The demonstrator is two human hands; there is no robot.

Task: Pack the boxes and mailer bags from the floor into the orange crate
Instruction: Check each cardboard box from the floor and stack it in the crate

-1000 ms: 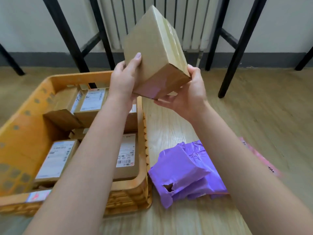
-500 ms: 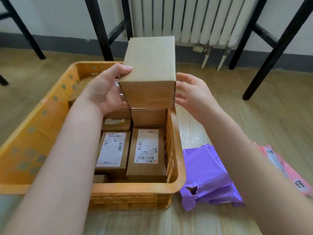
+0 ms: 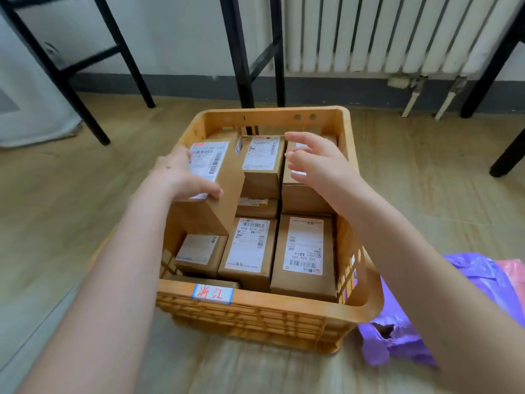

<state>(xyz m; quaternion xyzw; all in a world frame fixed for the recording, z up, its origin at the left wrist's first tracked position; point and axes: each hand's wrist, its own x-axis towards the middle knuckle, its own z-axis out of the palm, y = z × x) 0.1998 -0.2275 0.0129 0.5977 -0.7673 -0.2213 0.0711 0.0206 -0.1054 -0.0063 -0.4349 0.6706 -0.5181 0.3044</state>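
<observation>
Orange plastic walls frame most of what we see: the orange crate (image 3: 366, 302) stands on the wooden floor (image 3: 56, 194), with a white tag bearing red characters (image 3: 212, 293) stuck to its near rim. Brown cardboard boxes fill it in rows, nearly all with their shipping labels facing up.

At the crate's left rear, the left hand (image 3: 181, 177) holds the tilted box (image 3: 210, 211). Its grip is closed around this box, with the thumb lying across the near edge of the label and the fingers wrapped over the far left side. The box's long axis runs away from us toward the crate's far wall. Its near end sits higher than the small box (image 3: 199, 251) in front of it, and its labelled face leans a little to the left.

The right hand (image 3: 318, 166) is over the right rear box (image 3: 301, 197), its grip spread and loosely curved, pinching nothing. We cannot tell whether the fingertips touch the cardboard.

In the near row, the middle box (image 3: 250, 251) and the right front box (image 3: 304, 251) lie flat, side by side and touching, with their long axes also running near to far. The centre rear box (image 3: 262, 166) stands between the two hands.

On the floor just beside the crate's right near corner lies a purple mailer bag (image 3: 397, 345) with a torn hole, and a pink mailer bag (image 3: 511, 268) shows past it. A white radiator (image 3: 383, 32) and black furniture legs (image 3: 238, 52) stand along the wall.
</observation>
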